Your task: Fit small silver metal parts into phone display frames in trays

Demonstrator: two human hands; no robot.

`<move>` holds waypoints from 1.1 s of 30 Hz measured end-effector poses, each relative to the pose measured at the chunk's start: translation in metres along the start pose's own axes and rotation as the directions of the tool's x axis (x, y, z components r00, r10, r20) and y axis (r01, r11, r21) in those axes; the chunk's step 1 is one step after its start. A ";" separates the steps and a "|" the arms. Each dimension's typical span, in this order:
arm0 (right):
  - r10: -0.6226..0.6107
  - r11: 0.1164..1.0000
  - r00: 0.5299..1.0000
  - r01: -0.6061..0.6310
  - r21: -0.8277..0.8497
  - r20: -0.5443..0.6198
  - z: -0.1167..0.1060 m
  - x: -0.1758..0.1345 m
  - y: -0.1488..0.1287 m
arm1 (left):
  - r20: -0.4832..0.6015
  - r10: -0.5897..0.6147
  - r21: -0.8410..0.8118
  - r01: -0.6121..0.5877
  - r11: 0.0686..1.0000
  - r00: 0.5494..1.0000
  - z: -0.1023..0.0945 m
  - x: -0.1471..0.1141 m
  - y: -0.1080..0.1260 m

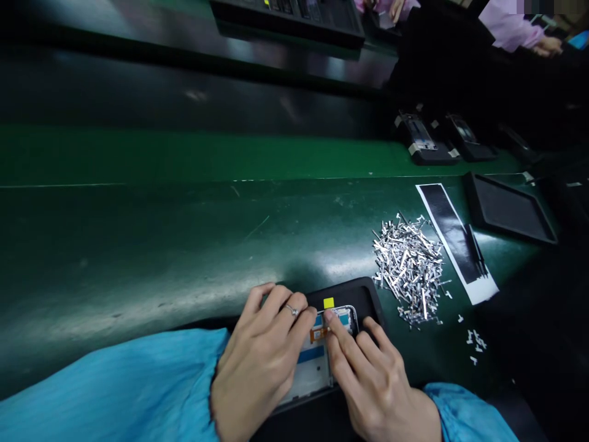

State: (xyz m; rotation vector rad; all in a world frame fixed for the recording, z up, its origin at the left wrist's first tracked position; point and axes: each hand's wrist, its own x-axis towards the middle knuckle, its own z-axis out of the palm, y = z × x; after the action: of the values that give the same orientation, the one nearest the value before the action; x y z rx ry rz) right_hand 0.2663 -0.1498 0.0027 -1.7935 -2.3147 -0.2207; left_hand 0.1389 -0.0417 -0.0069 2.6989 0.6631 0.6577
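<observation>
While the left hand and right hand bend over the phone frame in the black tray, any pinch impossible to tell, uneven fingertip pressure could crease the orange strip.

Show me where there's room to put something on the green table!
The biggest bare patch of green table lies ahead of the left hand, left of the shiny pile. It's crowded rightward, with that pile, a black-and-white sheet and a shallow tray.
</observation>
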 end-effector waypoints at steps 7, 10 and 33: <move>-0.011 1.000 1.000 0.011 0.019 0.008 0.000 -0.002 0.000 | 0.208 -0.093 -0.026 0.100 0.995 0.974 -0.010 0.018 -0.017; -0.013 1.000 1.000 0.013 0.014 0.012 0.000 -0.002 0.001 | 0.364 -0.173 -0.018 0.192 0.981 0.915 -0.013 0.029 -0.030; -0.009 0.999 0.999 0.006 0.052 0.044 0.003 -0.003 0.001 | 0.575 -0.197 -0.026 0.258 0.966 0.794 -0.024 0.027 -0.035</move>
State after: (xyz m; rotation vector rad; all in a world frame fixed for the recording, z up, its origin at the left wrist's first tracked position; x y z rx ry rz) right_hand 0.2673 -0.1513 -0.0012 -1.7831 -2.3352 -0.1227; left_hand 0.1359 0.0055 0.0108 2.4611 0.7398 -0.1827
